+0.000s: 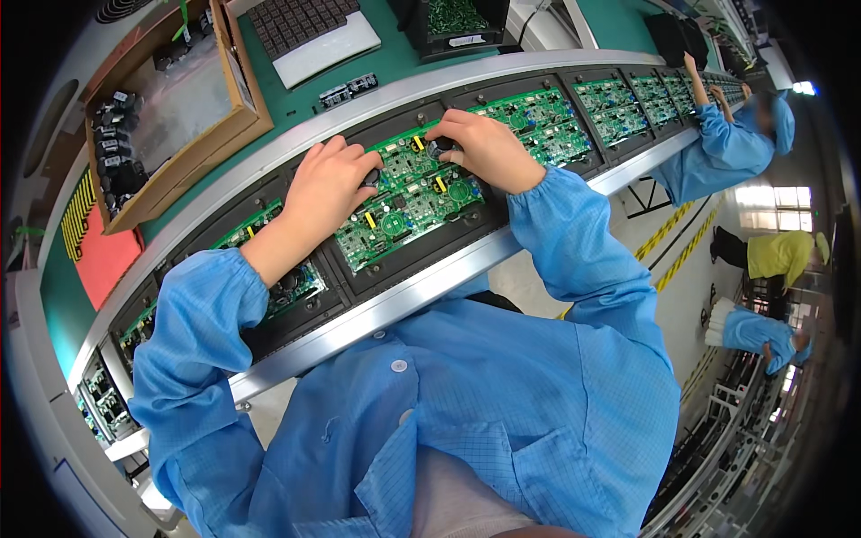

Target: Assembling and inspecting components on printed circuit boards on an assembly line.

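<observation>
Over a green circuit board panel seated in a black carrier, both my hands work side by side. My left hand is closed, thumb and fingers pinching a round black capacitor at the panel's left part. Near the panel's upper middle, my right hand pinches another dark cylindrical capacitor against the board. Whether their leads sit in the board is hidden. Yellow parts and round printed circles show on the panel around my fingers.
A cardboard box with black capacitors stands at the upper left. Beyond the metal rail lie a few loose capacitors, a tray of dark parts and a black bin. Further carriers line the conveyor; a co-worker works at right.
</observation>
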Demonstrator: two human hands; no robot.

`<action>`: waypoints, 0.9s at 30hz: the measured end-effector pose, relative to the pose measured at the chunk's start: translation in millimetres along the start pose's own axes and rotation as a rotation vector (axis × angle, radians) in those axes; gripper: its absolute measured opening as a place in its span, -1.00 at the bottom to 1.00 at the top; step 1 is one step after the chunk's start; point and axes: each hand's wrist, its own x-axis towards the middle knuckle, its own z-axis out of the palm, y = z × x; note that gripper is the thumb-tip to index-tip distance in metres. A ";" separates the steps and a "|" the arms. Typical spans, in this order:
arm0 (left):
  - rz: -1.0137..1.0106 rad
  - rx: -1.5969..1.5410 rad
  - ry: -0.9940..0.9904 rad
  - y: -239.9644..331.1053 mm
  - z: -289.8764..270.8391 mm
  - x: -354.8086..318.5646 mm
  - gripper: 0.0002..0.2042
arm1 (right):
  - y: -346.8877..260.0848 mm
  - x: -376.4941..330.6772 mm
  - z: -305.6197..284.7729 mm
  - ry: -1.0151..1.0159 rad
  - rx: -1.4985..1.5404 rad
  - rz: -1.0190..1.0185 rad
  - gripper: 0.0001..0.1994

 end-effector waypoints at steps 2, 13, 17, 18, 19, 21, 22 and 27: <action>0.007 0.030 0.014 0.9 -0.8 -0.5 -0.64 | 2.2 1.0 0.0 -0.004 -0.002 -0.049 -0.64; 0.092 0.083 0.002 -4.0 -27.2 -8.9 -0.62 | -7.3 4.4 -1.8 -0.016 -0.033 -0.013 -0.66; 0.104 0.104 0.200 -24.2 -79.0 -13.5 -0.63 | -7.1 6.3 -5.0 -0.012 -0.012 -0.053 -0.65; 0.116 0.130 0.294 -35.6 -91.6 -12.8 -0.65 | -3.5 6.4 -3.2 -0.008 -0.011 -0.065 -0.65; 0.066 0.149 0.319 -48.9 -104.9 -13.5 -0.65 | -3.0 5.7 -5.0 0.015 -0.011 -0.078 -0.64; 0.002 0.216 0.333 -80.6 -130.5 -14.3 -0.66 | -2.5 2.6 -5.8 0.022 -0.002 -0.043 -0.61; -0.073 0.205 0.387 -101.7 -136.8 -13.5 -0.64 | -1.4 1.0 -5.6 0.025 -0.001 -0.033 -0.61; -0.318 0.228 0.428 -208.4 -154.7 -18.6 -0.52 | -1.6 0.6 -5.6 0.022 -0.005 -0.027 -0.60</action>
